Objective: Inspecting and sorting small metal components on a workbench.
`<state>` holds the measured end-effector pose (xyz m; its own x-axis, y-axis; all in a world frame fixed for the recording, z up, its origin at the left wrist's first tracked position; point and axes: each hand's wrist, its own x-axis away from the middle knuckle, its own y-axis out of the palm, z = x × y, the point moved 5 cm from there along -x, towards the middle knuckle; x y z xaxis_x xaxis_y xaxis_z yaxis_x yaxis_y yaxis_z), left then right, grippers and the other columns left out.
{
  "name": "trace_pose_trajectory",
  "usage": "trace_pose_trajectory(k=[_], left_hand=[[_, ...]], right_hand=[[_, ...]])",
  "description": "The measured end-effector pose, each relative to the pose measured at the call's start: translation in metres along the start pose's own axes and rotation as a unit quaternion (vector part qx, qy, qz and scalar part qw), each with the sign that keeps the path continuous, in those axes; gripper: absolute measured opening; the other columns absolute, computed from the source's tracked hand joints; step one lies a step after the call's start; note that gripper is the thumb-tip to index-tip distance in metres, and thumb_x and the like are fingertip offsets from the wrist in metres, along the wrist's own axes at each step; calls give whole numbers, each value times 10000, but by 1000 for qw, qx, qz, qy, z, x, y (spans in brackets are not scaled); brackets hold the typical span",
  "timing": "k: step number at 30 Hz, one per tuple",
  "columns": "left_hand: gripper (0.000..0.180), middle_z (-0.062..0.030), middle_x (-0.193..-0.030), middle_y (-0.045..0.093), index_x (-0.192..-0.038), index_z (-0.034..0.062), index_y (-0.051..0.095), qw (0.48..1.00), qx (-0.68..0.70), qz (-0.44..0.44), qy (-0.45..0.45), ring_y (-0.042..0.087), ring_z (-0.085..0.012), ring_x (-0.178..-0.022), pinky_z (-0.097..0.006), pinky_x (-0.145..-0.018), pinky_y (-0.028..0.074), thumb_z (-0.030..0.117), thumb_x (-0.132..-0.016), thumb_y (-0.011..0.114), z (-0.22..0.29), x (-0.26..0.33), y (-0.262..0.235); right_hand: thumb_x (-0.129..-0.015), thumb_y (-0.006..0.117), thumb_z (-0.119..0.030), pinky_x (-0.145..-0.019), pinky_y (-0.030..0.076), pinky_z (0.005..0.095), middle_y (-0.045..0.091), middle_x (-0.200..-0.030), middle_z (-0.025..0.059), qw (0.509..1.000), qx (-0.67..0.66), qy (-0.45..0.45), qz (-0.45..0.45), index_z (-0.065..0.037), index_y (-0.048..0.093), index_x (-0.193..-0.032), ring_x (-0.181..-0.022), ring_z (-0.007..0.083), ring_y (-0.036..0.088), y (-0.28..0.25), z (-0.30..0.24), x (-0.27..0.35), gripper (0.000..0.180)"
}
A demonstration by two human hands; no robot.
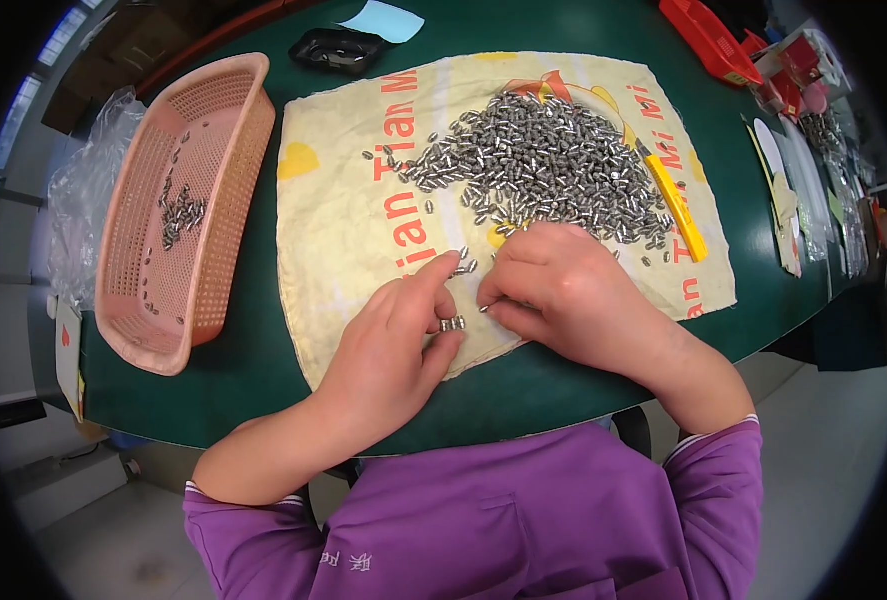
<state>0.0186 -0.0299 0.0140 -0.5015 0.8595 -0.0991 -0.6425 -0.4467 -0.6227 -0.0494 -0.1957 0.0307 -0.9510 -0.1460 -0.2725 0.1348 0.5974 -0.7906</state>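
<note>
A large heap of small silvery metal beads [553, 160] lies on a yellow printed cloth [343, 240]. Close to the cloth's near edge, my left hand [393, 325] pinches a short row of metal beads [451, 324] between thumb and fingers. A few loose beads [466, 266] lie by its index fingertip. Just to the right, my right hand [558, 290] is closed, with one small metal bead [483, 309] at its thumb and fingertip. The two hands are a short gap apart, below the heap.
A pink plastic basket [233, 180] on the left holds a scatter of beads. A yellow utility knife [678, 210] lies right of the heap. Beyond the cloth are a black tray [338, 50] and a red tray [711, 40]. Clear plastic bags [83, 200] lie beside the basket.
</note>
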Motion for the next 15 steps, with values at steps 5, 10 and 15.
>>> trace_pose_trajectory(k=[5, 10, 15], left_hand=[[734, -57, -993, 612, -1483, 36, 425, 1000, -8, 2, 18, 592, -179, -834, -305, -745, 497, -72, -830, 742, -2, 1, 0], [751, -54, -993, 608, -1497, 36, 411, 1000, 9, 7, 10, 592, -180, -836, -311, -752, 503, -68, -829, 739, -1, 2, -1], [825, -55, -956, 582, -1536, 43, 370, 998, -55, -4, -6, 586, -184, -817, -319, -725, 512, -23, -819, 773, 0, 5, -11]], right_hand=[[-807, 762, -120, -789, 474, 391, 608, -891, 25, 998, -2, -58, 9, -116, 685, -883, -890, 236, 616, 10, -5, -1, 109], [-814, 754, -118, -791, 476, 389, 607, -890, 27, 999, -16, -36, 20, -121, 681, -890, -894, 242, 618, 10, -4, -2, 106], [-823, 740, -117, -803, 482, 390, 617, -900, 27, 1000, 4, -15, -19, -123, 690, -892, -910, 244, 623, 1, -3, 0, 85]])
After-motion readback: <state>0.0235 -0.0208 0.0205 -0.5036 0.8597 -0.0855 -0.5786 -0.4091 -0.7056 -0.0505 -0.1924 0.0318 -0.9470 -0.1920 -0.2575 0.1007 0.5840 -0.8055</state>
